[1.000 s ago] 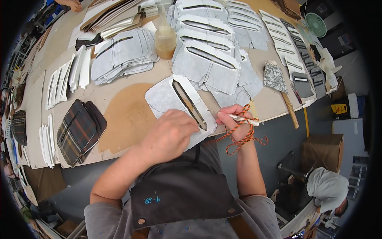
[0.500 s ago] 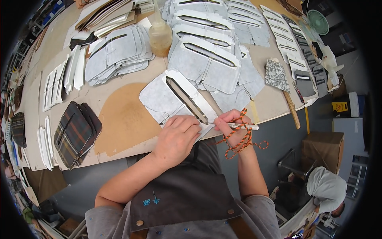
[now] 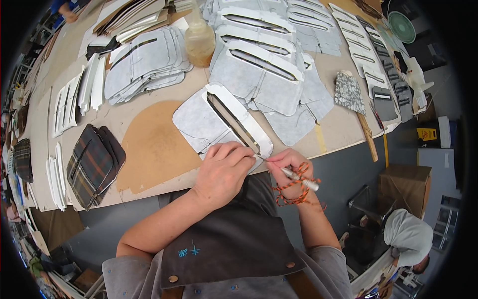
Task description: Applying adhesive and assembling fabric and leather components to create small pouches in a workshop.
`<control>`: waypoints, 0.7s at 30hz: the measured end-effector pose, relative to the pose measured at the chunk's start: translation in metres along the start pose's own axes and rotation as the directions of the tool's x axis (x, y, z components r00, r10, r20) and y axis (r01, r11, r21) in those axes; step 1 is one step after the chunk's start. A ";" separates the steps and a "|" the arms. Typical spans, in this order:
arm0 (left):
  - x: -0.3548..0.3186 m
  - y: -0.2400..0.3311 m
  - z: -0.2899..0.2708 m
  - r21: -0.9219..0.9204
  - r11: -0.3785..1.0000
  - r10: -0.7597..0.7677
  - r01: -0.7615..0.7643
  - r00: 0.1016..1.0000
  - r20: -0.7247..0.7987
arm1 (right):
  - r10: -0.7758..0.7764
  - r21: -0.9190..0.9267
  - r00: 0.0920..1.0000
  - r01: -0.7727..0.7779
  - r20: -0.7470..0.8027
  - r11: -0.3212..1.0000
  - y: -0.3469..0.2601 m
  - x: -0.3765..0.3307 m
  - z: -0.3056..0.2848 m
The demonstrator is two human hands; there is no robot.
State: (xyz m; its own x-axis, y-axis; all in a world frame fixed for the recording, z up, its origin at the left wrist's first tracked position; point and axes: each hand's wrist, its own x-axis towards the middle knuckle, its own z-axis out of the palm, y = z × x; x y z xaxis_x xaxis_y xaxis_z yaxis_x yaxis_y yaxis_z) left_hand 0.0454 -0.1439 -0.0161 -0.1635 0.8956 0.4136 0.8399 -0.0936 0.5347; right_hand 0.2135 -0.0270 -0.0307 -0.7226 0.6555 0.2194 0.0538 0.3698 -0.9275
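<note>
Near the table's front edge lies a pale grey fabric panel (image 3: 192, 120) with a long slot framed by a white strip (image 3: 255, 126). My left hand (image 3: 224, 167) presses on its near end, fingers together and bent over the fabric, the thumb hidden. My right hand (image 3: 291, 172) is closed round a slim pen-like tool (image 3: 307, 185) with a whitish handle. Its thin tip meets the near end of the slot, beside my left fingertips. An orange-and-black cord (image 3: 301, 195) loops loosely about my right hand and wrist.
Stacked grey panels (image 3: 144, 74), a cloudy squeeze bottle (image 3: 200, 42) and more slotted panels (image 3: 259, 65) stand farther back. A tan board (image 3: 154, 144) and plaid pieces (image 3: 94, 164) lie left. At right is a wooden-handled tool with a speckled covering (image 3: 349, 94). A person (image 3: 411, 231) sits behind, lower right.
The tool's handle has tilted down toward me, and my right hand has turned and lowered slightly with it. My left hand stays on the panel. Another person's hand appears at the far left.
</note>
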 end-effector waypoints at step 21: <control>0.001 0.007 0.002 0.116 0.993 -0.038 0.027 0.995 0.088 | 0.045 0.097 0.977 -0.026 -0.207 0.995 0.002 -0.002 0.014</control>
State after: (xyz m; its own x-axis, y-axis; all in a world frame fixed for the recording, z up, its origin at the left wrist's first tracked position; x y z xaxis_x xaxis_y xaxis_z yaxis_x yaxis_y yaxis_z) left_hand 0.0518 -0.1427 -0.0138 -0.1485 0.9334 0.3265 0.8894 -0.0182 0.4567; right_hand 0.2055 -0.0364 -0.0374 -0.5612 0.7936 0.2350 0.0054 0.2875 -0.9578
